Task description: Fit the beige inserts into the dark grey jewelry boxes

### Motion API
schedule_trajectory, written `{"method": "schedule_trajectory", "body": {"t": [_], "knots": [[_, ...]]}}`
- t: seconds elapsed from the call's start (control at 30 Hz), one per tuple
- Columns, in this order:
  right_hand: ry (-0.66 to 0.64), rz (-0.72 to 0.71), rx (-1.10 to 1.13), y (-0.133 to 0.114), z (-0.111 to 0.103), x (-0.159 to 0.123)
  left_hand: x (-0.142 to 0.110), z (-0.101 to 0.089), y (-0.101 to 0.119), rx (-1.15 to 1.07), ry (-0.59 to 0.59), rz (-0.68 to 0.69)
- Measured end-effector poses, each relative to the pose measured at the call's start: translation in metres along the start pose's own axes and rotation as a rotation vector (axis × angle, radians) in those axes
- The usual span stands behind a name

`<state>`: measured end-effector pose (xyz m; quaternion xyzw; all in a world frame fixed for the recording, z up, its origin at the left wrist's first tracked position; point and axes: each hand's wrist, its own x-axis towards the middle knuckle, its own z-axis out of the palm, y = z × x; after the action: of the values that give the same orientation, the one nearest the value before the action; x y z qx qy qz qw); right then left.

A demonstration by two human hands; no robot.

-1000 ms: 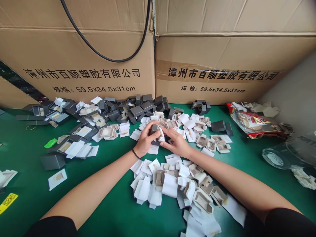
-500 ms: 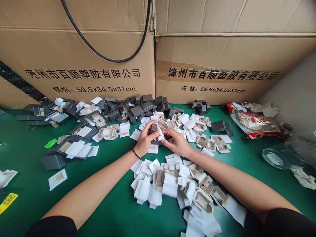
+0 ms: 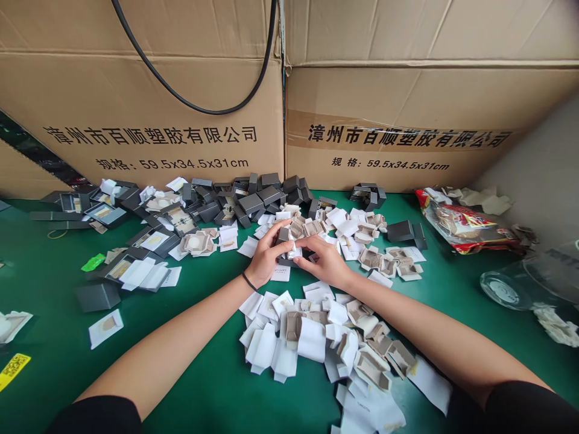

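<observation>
Low over the middle of the table, my left hand (image 3: 266, 258) is wrapped around a small dark grey box (image 3: 286, 261). A crumpled white piece (image 3: 293, 249), paper or tissue, pokes out between my two hands at the box. My right hand (image 3: 326, 260) closes on this white piece with thumb and forefinger, against the right side of the box. Fingers cover most of the box, so its inside is hidden. A flat white printed card (image 3: 280, 274) lies just below the hands.
Dark grey boxes (image 3: 257, 202) are heaped along the back. Folded white and grey card inserts (image 3: 312, 337) spread in front and to the right. Large cardboard cartons (image 3: 181, 90) wall off the back. At right are a red snack bag (image 3: 465, 223) and a clear plastic container (image 3: 520, 286).
The white piece between my fingers has shifted slightly and sits lower at the box. Both hands stay nearly in place, with small finger movements.
</observation>
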<state>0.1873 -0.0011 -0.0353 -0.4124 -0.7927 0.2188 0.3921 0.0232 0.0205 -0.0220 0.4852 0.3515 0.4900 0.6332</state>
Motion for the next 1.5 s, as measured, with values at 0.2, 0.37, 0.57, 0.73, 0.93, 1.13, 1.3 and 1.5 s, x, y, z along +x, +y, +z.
{"method": "schedule_trajectory", "body": {"t": [0.2, 0.37, 0.57, 0.73, 0.93, 1.13, 1.3, 1.5], "knots": [[-0.012, -0.002, -0.002, 0.0012, -0.0009, 0.0014, -0.0002, -0.0003, -0.0007, 0.002, 0.013, 0.004], [-0.030, 0.039, 0.010, 0.0000, -0.0015, 0.0018, -0.0007, -0.0002, -0.0004, -0.010, 0.012, -0.013], [-0.017, -0.007, 0.013, 0.0019, -0.0011, 0.0015, -0.0014, 0.0004, 0.0017, -0.019, 0.009, -0.026], [-0.037, -0.066, 0.010, 0.0037, -0.0022, 0.0018, -0.0014, -0.0002, 0.0012, -0.024, 0.019, -0.029], [-0.045, -0.117, -0.036, 0.0002, -0.0009, 0.0010, -0.0015, -0.0006, 0.0010, -0.037, 0.018, -0.030], [-0.006, -0.160, -0.096, 0.0006, 0.0024, 0.0003, -0.0009, -0.0005, 0.0013, -0.054, 0.017, -0.021], [-0.005, -0.179, -0.080, 0.0001, 0.0010, 0.0010, -0.0004, 0.0001, 0.0017, -0.072, 0.031, -0.032], [-0.053, -0.202, -0.150, -0.0007, 0.0003, 0.0013, -0.0011, 0.0006, 0.0037, -0.061, 0.037, -0.034]]}}
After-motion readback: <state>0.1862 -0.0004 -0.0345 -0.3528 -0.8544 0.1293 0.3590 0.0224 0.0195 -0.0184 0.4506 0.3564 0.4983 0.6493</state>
